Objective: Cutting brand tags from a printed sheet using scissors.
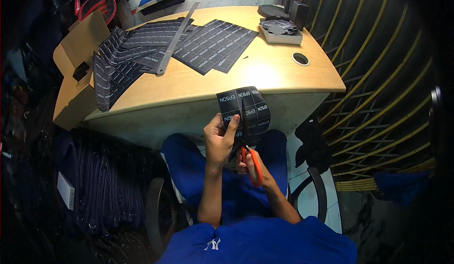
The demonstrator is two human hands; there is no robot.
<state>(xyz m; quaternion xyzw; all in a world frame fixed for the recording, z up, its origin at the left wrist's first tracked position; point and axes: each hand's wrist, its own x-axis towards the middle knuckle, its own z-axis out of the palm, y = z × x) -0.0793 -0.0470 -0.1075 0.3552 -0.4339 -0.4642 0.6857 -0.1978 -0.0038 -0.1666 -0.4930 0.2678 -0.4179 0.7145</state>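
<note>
Seen from above, a seated person in blue holds a curved black sheet (259, 109), divided by pale grid lines with white lettering, up in front of the body, just beyond the near edge of a pale wooden table (279, 82) and above the lap. The left hand (221, 138) is at the sheet's lower left, closed in a pinch: the thumb lies flat on the printed face, and the fingers bend in at the left edge, their tips partly hidden. The right hand (266, 174) is lower and to the right, below the sheet, its fingers curled around the orange handles of a pair of scissors (257, 175). The dark blades point away from the person and run up along the sheet, just right of the left thumb (how far apart they stand is hard to tell, black against black). On the table beyond, well apart from both hands, lie larger printed sheets (220, 44) in the middle and an overlapping pile of similar sheets (146, 39) to the left, with a long metal ruler (174, 44) lying slantwise across it. An open cardboard box (71, 101) stands at the table's left end; a shallow white tray (283, 38) of dark pieces sits at the far right.
</note>
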